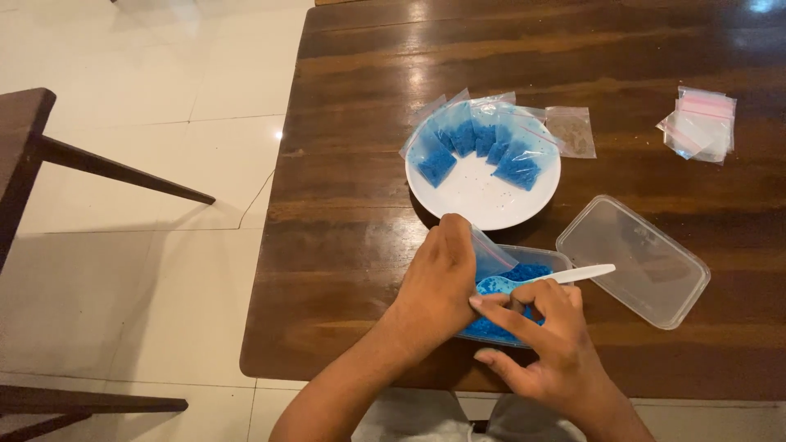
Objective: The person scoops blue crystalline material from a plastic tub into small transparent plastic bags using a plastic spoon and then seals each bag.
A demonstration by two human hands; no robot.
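Roughly five filled bags [479,146], one plate [479,200]

One head-worn view looks steeply down, close over the wooden table's [368,245] near edge.

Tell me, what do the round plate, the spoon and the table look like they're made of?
The plate looks like glossy white ceramic, perhaps melamine. The spoon seems matte white plastic, thin and flat-handled. The table looks like dark varnished wood, with visible grain and glare.

Glossy dark wood table [508,49], clear plastic lid [632,260], smooth white plate [483,200], thin transparent bags [700,123].
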